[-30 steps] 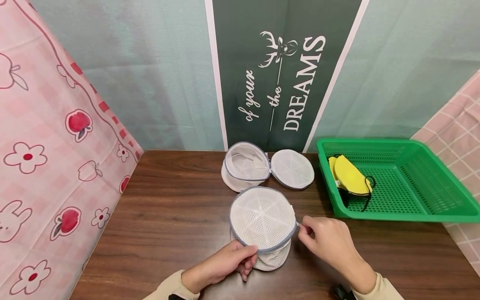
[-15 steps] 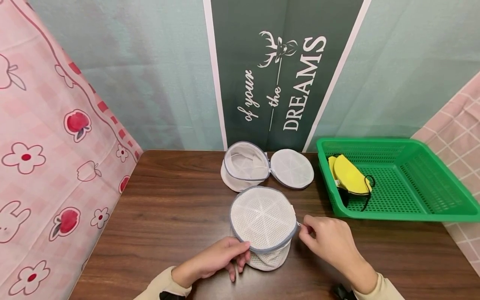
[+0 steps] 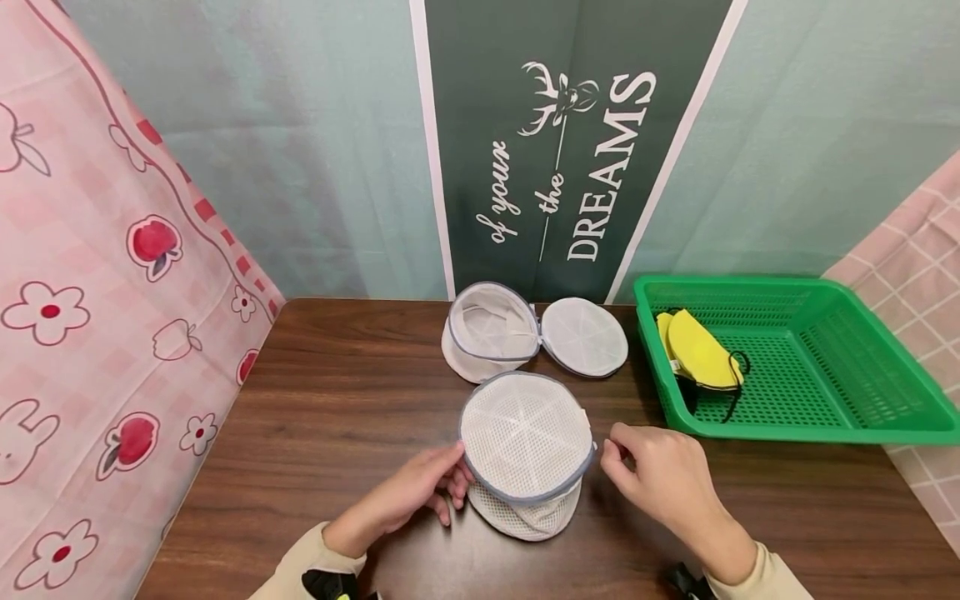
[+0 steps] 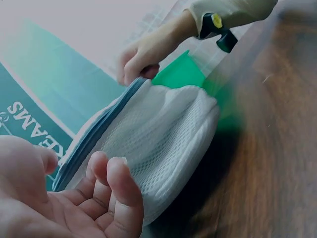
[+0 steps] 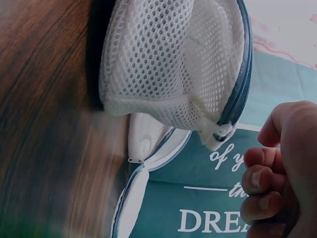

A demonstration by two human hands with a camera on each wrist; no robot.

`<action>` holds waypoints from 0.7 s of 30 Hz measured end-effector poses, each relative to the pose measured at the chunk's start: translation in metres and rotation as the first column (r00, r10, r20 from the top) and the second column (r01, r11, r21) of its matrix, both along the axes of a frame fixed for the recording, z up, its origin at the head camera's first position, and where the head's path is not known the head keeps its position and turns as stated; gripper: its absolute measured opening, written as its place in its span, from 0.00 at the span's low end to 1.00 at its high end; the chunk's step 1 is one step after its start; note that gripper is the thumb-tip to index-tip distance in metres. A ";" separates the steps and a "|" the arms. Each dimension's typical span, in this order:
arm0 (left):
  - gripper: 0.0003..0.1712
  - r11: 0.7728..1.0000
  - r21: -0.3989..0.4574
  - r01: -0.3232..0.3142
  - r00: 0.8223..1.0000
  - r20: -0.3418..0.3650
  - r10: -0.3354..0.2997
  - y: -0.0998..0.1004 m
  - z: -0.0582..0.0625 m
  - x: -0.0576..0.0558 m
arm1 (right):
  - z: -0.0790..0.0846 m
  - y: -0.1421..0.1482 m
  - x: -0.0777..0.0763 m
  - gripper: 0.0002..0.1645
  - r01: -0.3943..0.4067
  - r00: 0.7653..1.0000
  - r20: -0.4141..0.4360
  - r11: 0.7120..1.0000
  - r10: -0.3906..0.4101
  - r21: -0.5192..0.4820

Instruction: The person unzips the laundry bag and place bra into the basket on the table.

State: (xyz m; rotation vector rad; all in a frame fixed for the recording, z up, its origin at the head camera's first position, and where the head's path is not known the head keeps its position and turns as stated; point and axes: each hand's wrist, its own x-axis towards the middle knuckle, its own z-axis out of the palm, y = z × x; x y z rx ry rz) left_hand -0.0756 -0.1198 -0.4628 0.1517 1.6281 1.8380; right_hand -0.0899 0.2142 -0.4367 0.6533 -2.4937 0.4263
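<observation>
A round white mesh laundry bag (image 3: 525, 437) with a grey zippered rim stands on the brown table, its lid lying over the top. My left hand (image 3: 420, 487) is at the bag's left rim, a digit tip touching the edge; in the left wrist view its fingers (image 4: 121, 193) bend loosely beside the mesh. To the right, my right hand (image 3: 663, 467) has curled fingers and holds nothing. A small gap separates it from the zipper pull (image 5: 223, 130) in the right wrist view. Behind stands a second mesh laundry bag (image 3: 483, 371), unzipped, with its lid (image 3: 585, 337) folded out rightward.
A green plastic basket (image 3: 795, 433) is at the back right. In its left end lies a folded yellow item (image 3: 701, 350) with black cords. Patterned cloths hang behind and at both sides of the table (image 3: 337, 400).
My left hand has slid leftward and up along the rim from the bag's front. My right hand has let go of the zipper pull and moved slightly away. The bag stays put.
</observation>
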 end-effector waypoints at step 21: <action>0.10 0.983 0.026 -0.182 0.983 -0.024 0.182 -0.003 -0.010 -0.014 | 0.024 -0.060 -0.004 0.20 -0.168 0.985 -0.030 0.986 0.169 0.011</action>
